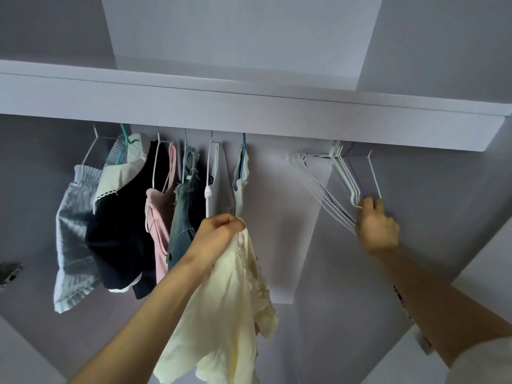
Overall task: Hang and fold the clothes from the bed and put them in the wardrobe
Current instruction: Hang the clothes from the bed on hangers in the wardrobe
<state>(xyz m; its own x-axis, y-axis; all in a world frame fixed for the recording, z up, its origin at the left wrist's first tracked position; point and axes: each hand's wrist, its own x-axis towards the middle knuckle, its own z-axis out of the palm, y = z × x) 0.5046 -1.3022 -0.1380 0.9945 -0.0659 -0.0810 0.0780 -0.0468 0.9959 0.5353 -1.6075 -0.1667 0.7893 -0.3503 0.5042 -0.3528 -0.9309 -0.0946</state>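
I look up into the wardrobe. My left hand (pixel 219 231) grips a cream-yellow garment (pixel 224 306) by its top edge, and the cloth hangs down below the hand. To the right, my right hand (pixel 376 225) reaches up to a bunch of empty hangers (pixel 349 178), white with one purple, and its fingers curl round the lower ends of some of them. Other white hangers (pixel 318 192) slant down to that hand. Several garments hang on the left: striped grey shorts (pixel 72 245), a black and white top (pixel 122 217), a pink top (pixel 159 217), a denim piece (pixel 184 212) and a white top (pixel 241 189).
A white shelf (pixel 249 106) runs across above the hanging rail, which it hides. The wardrobe's back wall (pixel 291 217) shows between the hung clothes and the empty hangers. A metal hinge (pixel 9 273) sits at the left edge.
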